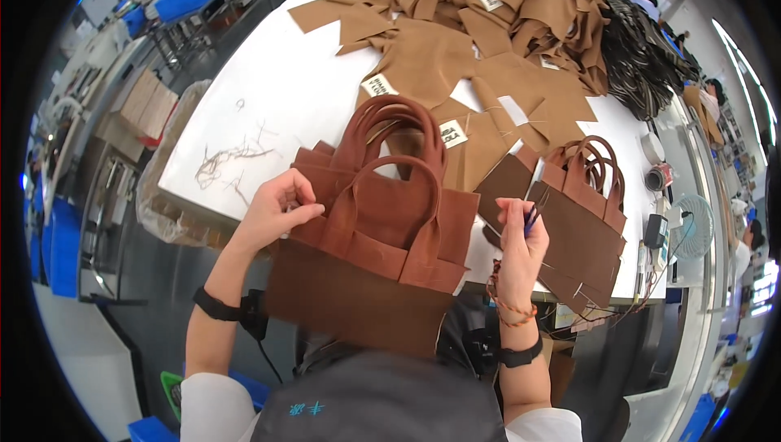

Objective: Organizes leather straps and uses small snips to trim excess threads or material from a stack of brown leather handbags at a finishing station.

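Note:
A stack of bag panels point(366, 304), dark brown below and reddish-brown above, lies over the table's near edge and my lap. Several looped reddish-brown handles point(350, 206) rise from it. At its upper left edge is my left hand point(281, 210), thumb and forefinger pinched together; whether a thread or the edge is between them I cannot make out. My right hand point(521, 251) is closed around small thread snips point(533, 216) with a blue-purple grip, just right of the stack. Beside that hand lies a second stack of handled panels point(582, 239).
Brown cut pieces point(431, 60) are heaped across the white table point(236, 108). Loose threads point(228, 161) lie at left. Black straps point(643, 52) pile up at far right, with tape rolls point(657, 175) and a small fan point(691, 226) along the right edge.

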### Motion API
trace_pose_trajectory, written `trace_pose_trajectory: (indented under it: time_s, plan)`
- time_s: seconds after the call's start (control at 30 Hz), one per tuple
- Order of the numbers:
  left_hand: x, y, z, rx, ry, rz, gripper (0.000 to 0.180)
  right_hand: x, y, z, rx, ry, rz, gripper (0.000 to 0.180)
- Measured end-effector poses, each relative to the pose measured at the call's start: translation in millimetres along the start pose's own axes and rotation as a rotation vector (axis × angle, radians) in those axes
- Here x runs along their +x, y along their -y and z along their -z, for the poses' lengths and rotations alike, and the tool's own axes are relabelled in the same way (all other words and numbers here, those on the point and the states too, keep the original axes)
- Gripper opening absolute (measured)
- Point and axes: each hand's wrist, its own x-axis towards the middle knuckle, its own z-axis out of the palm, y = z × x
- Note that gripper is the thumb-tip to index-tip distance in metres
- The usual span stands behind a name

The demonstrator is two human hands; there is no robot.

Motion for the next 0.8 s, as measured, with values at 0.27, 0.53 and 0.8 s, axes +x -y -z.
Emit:
trace_pose_trajectory:
  time_s: [0.27,0.53,0.8]
  plan:
    - [-20,-12,-45,0.811,-0.533,-0.575,0.02,-64,-8,8,-0.527,0.323,0.291,0.033]
    - [-46,-6,-114,0.638,-0.065,-0.609,0.046,-75,-11,6,-0.722,0.409,0.39,0.019]
    - [-33,-2,-139,0.571,-0.078,-0.659,0.011,-80,1,2,-0.537,0.387,0.219,0.02]
